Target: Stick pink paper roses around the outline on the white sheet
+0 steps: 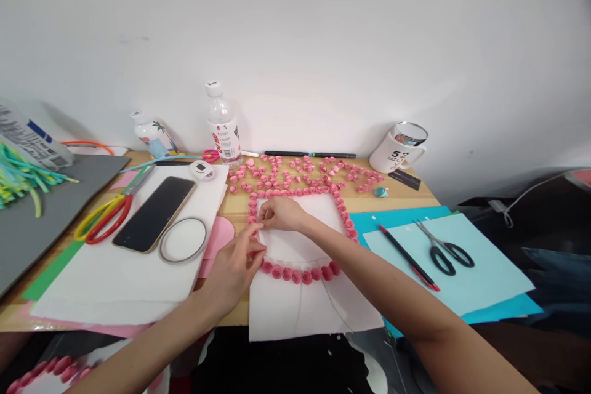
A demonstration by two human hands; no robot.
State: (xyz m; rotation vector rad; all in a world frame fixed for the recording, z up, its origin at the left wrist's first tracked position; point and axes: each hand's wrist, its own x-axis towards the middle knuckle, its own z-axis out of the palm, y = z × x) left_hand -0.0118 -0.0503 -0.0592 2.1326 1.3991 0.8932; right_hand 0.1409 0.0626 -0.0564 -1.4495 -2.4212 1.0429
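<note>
A white paper sheet (305, 305) lies at the desk's front edge, bordered by a line of small pink rolled paper roses (300, 274). My left hand (237, 265) is at the sheet's left edge, fingers pinched together near the pink line. My right hand (281, 214) rests on the sheet's upper left, fingers curled and pinched by the roses there. What either pinch holds is too small to make out. A heap of loose pink roses (300, 175) lies behind the sheet.
On the left lie a black phone (154, 212), a tape ring (183, 239), red-and-yellow scissors (108, 212) and white sheets. Two bottles (224, 126) and a mug (399, 148) stand by the wall. Black scissors (443, 249) and a pencil (409, 257) lie on blue paper on the right.
</note>
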